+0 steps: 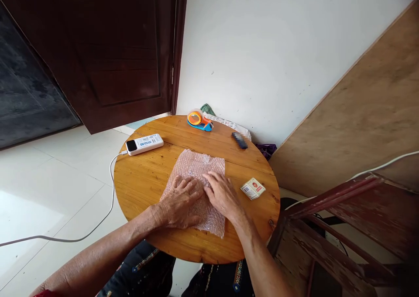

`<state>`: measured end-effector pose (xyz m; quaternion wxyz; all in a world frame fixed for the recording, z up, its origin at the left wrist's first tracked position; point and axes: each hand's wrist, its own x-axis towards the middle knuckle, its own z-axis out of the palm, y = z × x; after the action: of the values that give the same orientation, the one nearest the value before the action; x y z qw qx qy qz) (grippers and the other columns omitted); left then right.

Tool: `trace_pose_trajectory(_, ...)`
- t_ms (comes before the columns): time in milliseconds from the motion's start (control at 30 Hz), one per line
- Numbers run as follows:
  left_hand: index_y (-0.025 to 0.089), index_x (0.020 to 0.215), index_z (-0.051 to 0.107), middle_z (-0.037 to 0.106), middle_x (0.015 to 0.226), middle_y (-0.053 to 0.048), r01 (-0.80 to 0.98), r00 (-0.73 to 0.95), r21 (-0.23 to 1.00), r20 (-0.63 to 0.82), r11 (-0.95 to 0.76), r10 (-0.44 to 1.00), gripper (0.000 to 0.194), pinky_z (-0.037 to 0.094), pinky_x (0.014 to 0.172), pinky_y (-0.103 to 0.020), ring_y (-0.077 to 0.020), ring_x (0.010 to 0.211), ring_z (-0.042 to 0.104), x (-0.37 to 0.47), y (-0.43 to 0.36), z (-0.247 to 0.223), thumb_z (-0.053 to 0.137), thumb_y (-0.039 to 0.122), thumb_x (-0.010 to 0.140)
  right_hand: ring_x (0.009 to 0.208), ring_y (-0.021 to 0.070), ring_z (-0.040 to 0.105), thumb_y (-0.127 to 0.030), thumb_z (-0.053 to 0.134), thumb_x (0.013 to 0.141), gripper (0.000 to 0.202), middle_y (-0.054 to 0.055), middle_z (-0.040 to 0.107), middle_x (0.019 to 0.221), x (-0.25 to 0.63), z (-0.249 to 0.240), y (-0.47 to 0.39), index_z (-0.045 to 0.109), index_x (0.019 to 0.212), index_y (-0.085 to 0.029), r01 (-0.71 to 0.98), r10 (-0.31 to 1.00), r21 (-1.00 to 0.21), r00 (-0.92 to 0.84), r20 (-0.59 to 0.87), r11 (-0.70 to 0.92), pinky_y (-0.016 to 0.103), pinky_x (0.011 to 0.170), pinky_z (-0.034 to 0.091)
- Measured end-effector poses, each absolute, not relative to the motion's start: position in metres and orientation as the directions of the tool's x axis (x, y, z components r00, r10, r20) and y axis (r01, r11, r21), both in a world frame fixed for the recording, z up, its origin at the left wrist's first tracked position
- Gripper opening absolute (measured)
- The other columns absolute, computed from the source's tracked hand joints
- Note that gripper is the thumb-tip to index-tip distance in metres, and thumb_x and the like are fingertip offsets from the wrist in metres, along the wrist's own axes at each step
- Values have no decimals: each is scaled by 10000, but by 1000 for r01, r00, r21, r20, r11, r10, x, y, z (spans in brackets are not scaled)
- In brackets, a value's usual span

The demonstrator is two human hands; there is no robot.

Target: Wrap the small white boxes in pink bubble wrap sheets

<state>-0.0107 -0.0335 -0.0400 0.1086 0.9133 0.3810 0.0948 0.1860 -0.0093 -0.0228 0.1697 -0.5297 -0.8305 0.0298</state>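
A sheet of pinkish, see-through bubble wrap [199, 162] lies on the round wooden table [140, 188] in front of me. My left hand [181, 201] rests flat on its left and middle part, fingers spread. On the right side of the wrap, my right hand [222, 192] touches it with fingers slightly bent and apart, holding nothing. The two hands are close together, fingertips almost meeting. Whether anything lies under or inside the wrap cannot be made out. To the right of my right hand is a small flat card or packet [253, 189] with a red mark.
An orange and blue tape dispenser [199, 120] stands at the table's far edge. A white power bank [145, 144] with a cable [113, 179] lies at left, a blurred dark object [239, 140] at right. A wooden chair [327, 227] stands close on the right.
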Motion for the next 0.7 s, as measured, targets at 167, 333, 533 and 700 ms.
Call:
trace_pose_trajectory(167, 201, 1444, 419, 362, 1520, -186, 705, 668, 257, 69, -661, 741, 741, 178, 1137, -668, -419, 1416, 267, -8, -45, -31, 663, 481, 803, 1231, 282, 536, -188, 473, 923, 384, 113, 577, 1374, 185, -34, -17, 580, 1291, -188, 889, 915, -245, -336, 223, 386, 460, 1019, 420)
trace_pose_trajectory(333, 245, 1306, 556, 419, 1500, -114, 685, 667, 283, 126, -671, 734, 493, 200, 1158, -624, -363, 1386, 336, -3, -78, -27, 652, 315, 827, 1263, 265, 528, -211, 480, 927, 381, 125, 582, 1372, 185, -33, -16, 588, 1288, -159, 862, 912, -318, -324, 252, 394, 444, 1059, 407)
trace_pose_trajectory(533, 241, 1214, 601, 518, 1415, -84, 635, 665, 353, 202, -687, 719, 358, 240, 1164, -545, -296, 1326, 412, -6, -91, -32, 605, 312, 863, 1267, 293, 512, -318, 496, 919, 347, 161, 559, 1369, 226, -13, -25, 639, 1200, -172, 898, 859, -318, -116, 498, 305, 471, 1078, 385)
trace_pose_trajectory(700, 249, 1187, 613, 513, 1413, -65, 608, 646, 388, 267, -693, 716, 361, 225, 1171, -516, -276, 1315, 414, -6, -89, -38, 624, 302, 831, 1182, 355, 557, -375, 599, 803, 578, 191, 606, 1287, 288, -23, -29, 531, 1324, -135, 950, 897, -298, 210, 389, -93, 506, 961, 441)
